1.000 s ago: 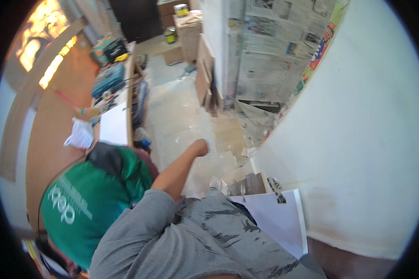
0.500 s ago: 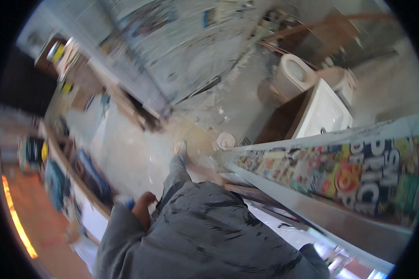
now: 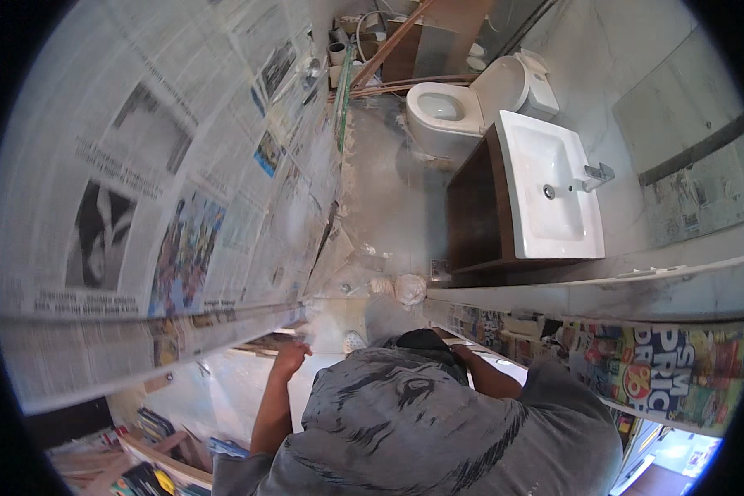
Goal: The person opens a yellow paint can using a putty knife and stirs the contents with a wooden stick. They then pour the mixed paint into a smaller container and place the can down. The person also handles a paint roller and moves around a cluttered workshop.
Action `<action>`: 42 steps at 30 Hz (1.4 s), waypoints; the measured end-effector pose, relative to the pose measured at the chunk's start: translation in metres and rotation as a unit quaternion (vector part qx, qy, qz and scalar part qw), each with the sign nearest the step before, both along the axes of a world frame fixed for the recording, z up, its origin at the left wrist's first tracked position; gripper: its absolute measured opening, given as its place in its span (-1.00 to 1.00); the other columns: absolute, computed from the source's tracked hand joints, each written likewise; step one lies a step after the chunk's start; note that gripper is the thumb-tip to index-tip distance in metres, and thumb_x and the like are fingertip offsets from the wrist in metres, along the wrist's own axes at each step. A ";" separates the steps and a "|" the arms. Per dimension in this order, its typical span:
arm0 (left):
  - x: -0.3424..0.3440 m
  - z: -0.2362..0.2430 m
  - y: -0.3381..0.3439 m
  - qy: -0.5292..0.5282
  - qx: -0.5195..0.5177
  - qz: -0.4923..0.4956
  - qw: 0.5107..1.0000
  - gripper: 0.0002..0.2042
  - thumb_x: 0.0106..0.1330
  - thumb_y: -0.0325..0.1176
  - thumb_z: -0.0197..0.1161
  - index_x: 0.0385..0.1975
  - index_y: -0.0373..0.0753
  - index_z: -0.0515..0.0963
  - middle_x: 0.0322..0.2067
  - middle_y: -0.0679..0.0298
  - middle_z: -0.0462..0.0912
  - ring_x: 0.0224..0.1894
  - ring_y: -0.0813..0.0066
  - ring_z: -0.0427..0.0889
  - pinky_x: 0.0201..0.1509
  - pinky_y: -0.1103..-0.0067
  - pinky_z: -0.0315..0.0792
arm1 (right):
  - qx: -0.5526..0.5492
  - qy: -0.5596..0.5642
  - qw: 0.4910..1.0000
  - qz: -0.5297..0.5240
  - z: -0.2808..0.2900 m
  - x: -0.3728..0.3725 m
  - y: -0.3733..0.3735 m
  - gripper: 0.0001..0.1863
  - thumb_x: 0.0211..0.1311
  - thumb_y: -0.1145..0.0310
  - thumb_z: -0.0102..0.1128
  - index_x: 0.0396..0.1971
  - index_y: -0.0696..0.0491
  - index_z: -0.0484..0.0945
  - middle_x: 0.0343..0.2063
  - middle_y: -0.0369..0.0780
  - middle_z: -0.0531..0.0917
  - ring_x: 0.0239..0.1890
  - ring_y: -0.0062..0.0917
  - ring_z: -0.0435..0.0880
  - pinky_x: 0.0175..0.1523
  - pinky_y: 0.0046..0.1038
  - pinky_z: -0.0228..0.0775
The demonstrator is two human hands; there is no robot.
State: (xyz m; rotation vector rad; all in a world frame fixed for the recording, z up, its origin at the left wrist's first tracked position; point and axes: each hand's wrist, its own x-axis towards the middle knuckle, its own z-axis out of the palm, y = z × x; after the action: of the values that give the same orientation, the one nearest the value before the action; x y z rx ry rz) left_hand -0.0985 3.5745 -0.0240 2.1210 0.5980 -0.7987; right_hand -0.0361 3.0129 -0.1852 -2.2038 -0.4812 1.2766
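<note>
Judge the step in hand as passing between newspaper-covered panel (image 3: 140, 190) at left and newspaper-covered ledge (image 3: 620, 355) at right. Guide left hand (image 3: 292, 357) past the panel's near lower edge; contact impossible to tell. Note left fingers loosely curled, with no held thing visible; full closure too small to tell. Draw right hand (image 3: 463, 351) close to the body; grip impossible to tell beside dark cloth (image 3: 426, 339). Step flat, avoiding pale crumpled lump (image 3: 411, 289).

Surface: stained, dusty grey floor (image 3: 388, 190).

Room: bathroom, with raised-lid toilet (image 3: 442, 145), and white sink (image 3: 591, 231) on brown cabinet (image 3: 475, 207).
</note>
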 end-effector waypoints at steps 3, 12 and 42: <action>0.064 -0.005 -0.008 -0.081 -0.099 0.033 0.991 -0.76 0.27 -0.28 0.17 -0.48 -0.29 0.68 -0.50 0.10 0.67 -0.34 0.24 0.63 -0.18 0.37 0.43 | 0.013 -0.035 0.999 0.025 -0.012 0.060 0.018 -0.53 0.08 0.24 0.28 0.04 0.03 0.62 -0.07 -0.20 0.71 -0.11 -0.33 0.71 -0.05 -0.37 0.55; 0.383 0.104 -0.040 -0.097 -0.165 0.078 0.978 -0.59 0.52 -0.11 0.09 -0.55 -0.25 0.52 -0.68 0.51 0.25 -0.58 0.65 0.20 -0.48 0.56 0.14 | 0.017 -0.071 0.996 -0.050 -0.066 0.358 0.037 -0.59 0.05 0.15 0.31 -0.11 0.02 0.69 -0.15 -0.17 0.75 -0.17 -0.35 0.74 -0.04 -0.36 0.58; 1.282 0.222 0.109 -0.180 -0.087 0.355 0.913 -0.78 0.45 -0.23 0.25 -0.36 -0.24 0.59 -0.61 0.52 0.40 -0.56 0.76 0.29 -0.48 0.68 0.15 | 0.216 -0.030 0.950 -0.223 0.010 1.534 0.551 -0.84 0.21 0.43 0.18 -0.35 0.18 0.69 -0.42 -0.15 0.72 -0.40 -0.43 0.73 -0.28 -0.37 0.60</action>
State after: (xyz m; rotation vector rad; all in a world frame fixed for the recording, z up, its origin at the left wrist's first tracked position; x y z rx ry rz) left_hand 1.1831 3.6831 0.1977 1.6379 0.9655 -0.0461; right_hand 1.4979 3.5643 -0.1752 -1.8411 -0.2336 0.7787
